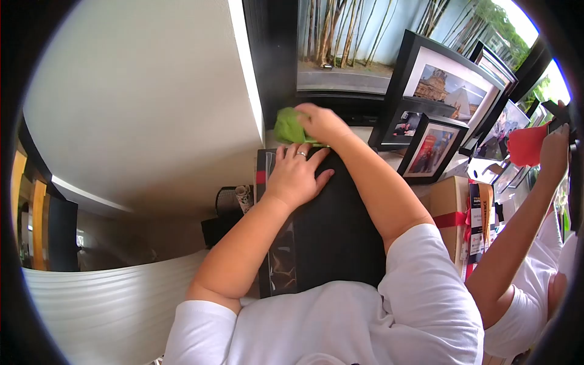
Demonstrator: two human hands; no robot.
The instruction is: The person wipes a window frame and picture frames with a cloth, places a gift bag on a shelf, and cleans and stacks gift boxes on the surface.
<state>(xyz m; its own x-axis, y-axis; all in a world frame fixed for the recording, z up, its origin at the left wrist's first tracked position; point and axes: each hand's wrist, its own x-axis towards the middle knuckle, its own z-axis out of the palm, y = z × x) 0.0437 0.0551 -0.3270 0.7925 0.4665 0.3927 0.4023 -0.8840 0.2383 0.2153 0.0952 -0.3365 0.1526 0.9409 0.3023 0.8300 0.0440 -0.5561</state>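
A bunched green cloth point(288, 126) is in my right hand point(323, 125), whose fingers are closed on it. The hand is at the windowsill, just beyond the far edge of a large black box point(340, 225), and slightly smeared by motion. My left hand point(296, 176), with a ring on one finger, lies with its fingers spread on the top of the box near its far left corner. A clear plastic strip runs along the box's left side. Its near end is hidden behind my white shirt.
Framed photos point(433, 149) stand along the sill to the right. Below them is a cardboard box point(449, 204) with red ribbon. A co-worker's arm point(517, 243) holds a red cloth point(527, 146) at far right. A white wall point(152, 91) rises on the left.
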